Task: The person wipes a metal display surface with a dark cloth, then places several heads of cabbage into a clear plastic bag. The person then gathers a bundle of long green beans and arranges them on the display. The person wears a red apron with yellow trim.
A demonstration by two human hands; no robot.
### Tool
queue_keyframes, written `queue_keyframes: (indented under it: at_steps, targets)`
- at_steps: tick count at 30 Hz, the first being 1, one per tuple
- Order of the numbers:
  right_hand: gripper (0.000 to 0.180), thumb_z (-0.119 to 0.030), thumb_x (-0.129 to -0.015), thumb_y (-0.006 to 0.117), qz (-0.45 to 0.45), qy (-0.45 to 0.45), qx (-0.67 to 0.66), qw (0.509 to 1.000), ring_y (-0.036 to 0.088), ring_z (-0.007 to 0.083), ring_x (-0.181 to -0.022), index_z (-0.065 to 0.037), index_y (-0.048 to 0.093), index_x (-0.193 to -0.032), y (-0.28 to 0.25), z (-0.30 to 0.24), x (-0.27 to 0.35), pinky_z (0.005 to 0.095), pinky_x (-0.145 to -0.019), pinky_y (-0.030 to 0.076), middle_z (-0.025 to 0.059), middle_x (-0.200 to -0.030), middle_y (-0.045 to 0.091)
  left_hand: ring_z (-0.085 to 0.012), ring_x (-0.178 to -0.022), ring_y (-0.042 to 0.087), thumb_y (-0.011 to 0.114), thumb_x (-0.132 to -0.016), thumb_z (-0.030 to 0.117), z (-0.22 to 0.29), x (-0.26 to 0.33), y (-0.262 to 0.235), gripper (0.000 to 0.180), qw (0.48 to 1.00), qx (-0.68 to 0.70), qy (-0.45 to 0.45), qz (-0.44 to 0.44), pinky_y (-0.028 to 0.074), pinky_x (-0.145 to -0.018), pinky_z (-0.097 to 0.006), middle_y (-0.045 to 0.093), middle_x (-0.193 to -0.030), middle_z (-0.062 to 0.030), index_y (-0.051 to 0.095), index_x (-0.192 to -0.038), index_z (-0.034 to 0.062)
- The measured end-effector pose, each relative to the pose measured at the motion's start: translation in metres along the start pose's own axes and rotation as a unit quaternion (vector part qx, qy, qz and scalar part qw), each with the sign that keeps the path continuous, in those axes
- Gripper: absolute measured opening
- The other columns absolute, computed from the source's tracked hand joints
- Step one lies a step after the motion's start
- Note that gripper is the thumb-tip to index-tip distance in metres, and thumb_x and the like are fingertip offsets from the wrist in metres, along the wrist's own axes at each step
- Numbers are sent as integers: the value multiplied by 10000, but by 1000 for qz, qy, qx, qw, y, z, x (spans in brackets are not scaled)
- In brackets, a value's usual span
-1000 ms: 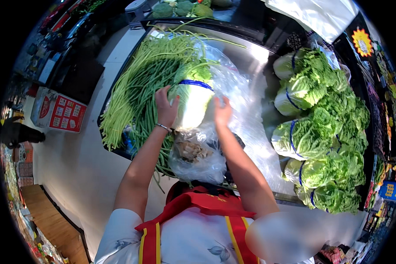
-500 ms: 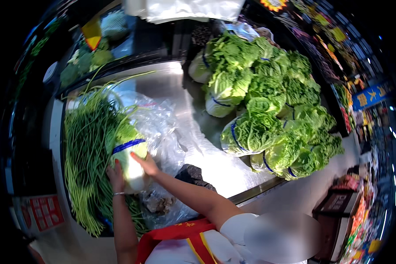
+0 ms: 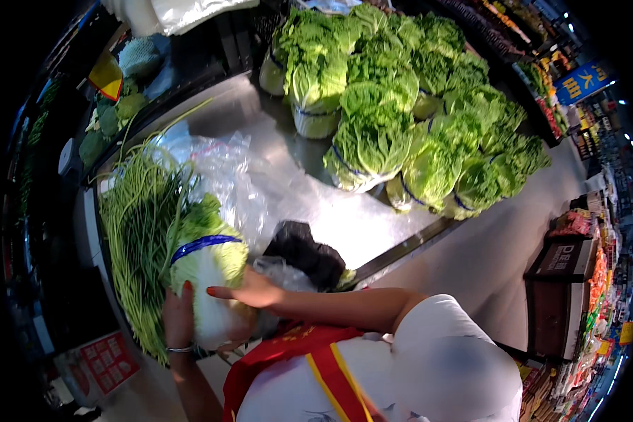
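Observation:
Between my two hands is a napa cabbage (image 3: 207, 271) with a blue band round its upper part, its leafy end pointing away from me. My left hand (image 3: 179, 316), with a bracelet at the wrist, clasps its left side low down. From the right, my right hand (image 3: 253, 290) presses on the cabbage with the thumb across its white front. Part of the fingers of both hands is hidden by the cabbage. Just left of it lies a big heap of long green beans (image 3: 137, 232). Crumpled clear plastic bags (image 3: 225, 176) lie beyond it on the metal counter (image 3: 281, 151).
Several banded napa cabbages (image 3: 380, 133) are piled at the right of the counter. A black plastic bag (image 3: 302, 253) lies near the front edge. White plastic bags (image 3: 183, 14) hang at the far side, broccoli (image 3: 109, 116) sits far left, and a brown stand (image 3: 563, 281) is at the right.
Both hands have brought the cabbage nearer to my body, off the beans' right side. My view has shifted to the right, and the piled cabbages sit higher in the picture.

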State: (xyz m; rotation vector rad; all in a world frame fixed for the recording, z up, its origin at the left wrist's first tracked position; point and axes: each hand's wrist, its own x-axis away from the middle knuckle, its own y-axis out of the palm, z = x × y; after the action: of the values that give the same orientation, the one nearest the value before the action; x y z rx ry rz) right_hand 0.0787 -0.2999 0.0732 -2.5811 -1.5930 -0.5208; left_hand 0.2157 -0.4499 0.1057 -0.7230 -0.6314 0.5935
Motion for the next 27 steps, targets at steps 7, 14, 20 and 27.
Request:
queue_keyframes:
  at_steps: [7,14,20,27]
  targets:
    - [944,-236,-614,810,71,-128,-22,989,463,246,-1132,11,246,-1328,-44,-3,102,332,-955,365,159,-1213,481,-272,-1047,522,718,-700,200,79,91,33,748,982,135,109,74,417,-877,-354,509,-1176,-183,320,-1291,-26]
    - [616,-226,-797,644,89,-312,-14,946,459,267,-1137,20,348,-1278,-143,29,168,392,-960,372,147,-1236,457,-253,-1226,385,837,-559,112,123,81,135,1139,921,292,250,-64,350,-1010,-369,301,-1370,-159,79,-1407,33]
    - [369,-124,-845,555,262,-209,-229,914,577,212,-957,6,467,-1179,-227,102,174,341,-836,476,116,-1095,569,-291,-1284,316,808,-607,226,176,22,241,1054,879,94,467,-18,309,-1034,-379,244,-1417,-182,140,-1398,26]
    - [534,-101,-793,633,342,-211,-8,916,479,244,-1074,-14,388,-1260,-271,179,162,371,-943,374,117,-1171,513,-269,-1298,304,820,-590,213,188,-10,296,1104,873,146,445,-134,297,-1040,-362,270,-1414,-157,97,-1408,53]
